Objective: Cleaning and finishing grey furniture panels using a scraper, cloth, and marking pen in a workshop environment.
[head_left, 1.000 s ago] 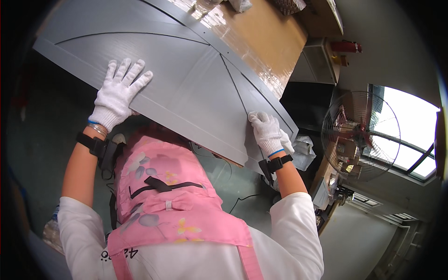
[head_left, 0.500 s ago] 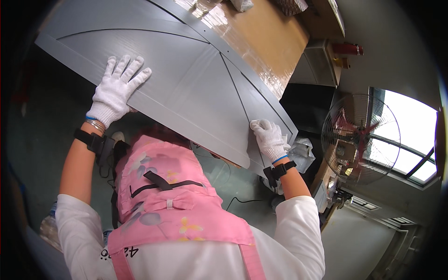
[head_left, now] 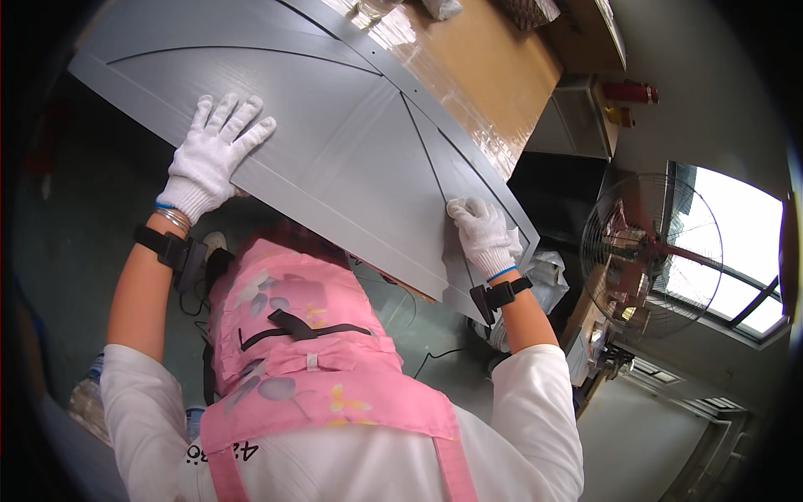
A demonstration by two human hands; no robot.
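A large grey panel point(head_left: 335, 159) with dark grooves lies across the table in front of me. My left hand point(head_left: 213, 155), in a white knitted glove, rests flat on its near edge with the fingers spread. On the panel's right part, my right hand point(head_left: 481, 230), gloved the same way, presses down beside a groove. Its fingers are curled in. A bit of white shows at its outer side, but I cannot make out whether that is a cloth or part of the glove.
Beyond the panel is a brown tabletop point(head_left: 477, 67) covered in clear film. A large caged fan point(head_left: 652, 251) stands at the right before a window point(head_left: 728, 243). Crumpled pale plastic point(head_left: 548, 280) sits below the panel's right end. A dark cable point(head_left: 435, 356) runs over the floor.
My right hand has slid a little way up along the groove, away from me. The left hand stays at the same spot on the panel. The view has shifted slightly.
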